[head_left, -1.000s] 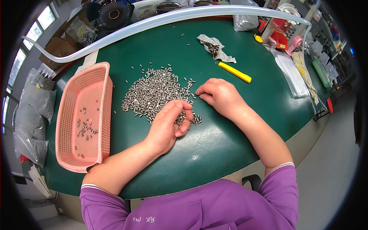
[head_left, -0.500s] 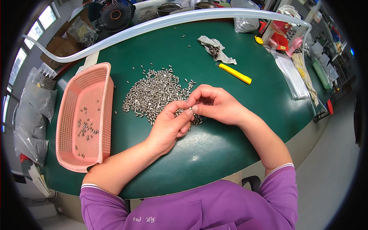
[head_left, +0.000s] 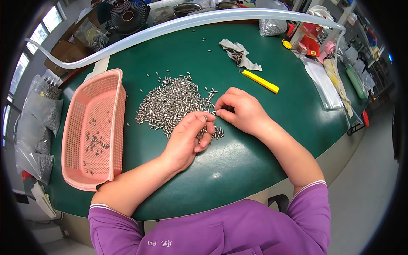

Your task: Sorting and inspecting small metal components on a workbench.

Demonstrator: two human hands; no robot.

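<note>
1. Small silver metal cylinders [head_left: 168,104], heaped loosely on the dark green worktop [head_left: 255,161], right of the pink perforated plastic basket [head_left: 117,144], with a few more inside it.
2. Left hand [head_left: 182,142] half curled at the pile's lower right, apparently grasping one cylinder between thumb and forefinger.
3. Right hand [head_left: 243,108] bent, fingertips at the pile's right edge; cannot tell whether grasping a cylinder or nothing.
4. Likeliest trouble: a slip of the pinched cylinder, because of its tiny, smooth-looking surface, then loss among lookalikes.
5. Also possible: cylinders scattered by a brush of either hand against the loose edge, or a nudge to the basket from the bare left forearm [head_left: 138,182] near its corner.
6. Compared with half a second ago: hands apart instead of meeting at the fingertips; right hand back beside the pile, left hand hardly shifted; basket and yellow cutter knife [head_left: 260,81] unmoved.
</note>
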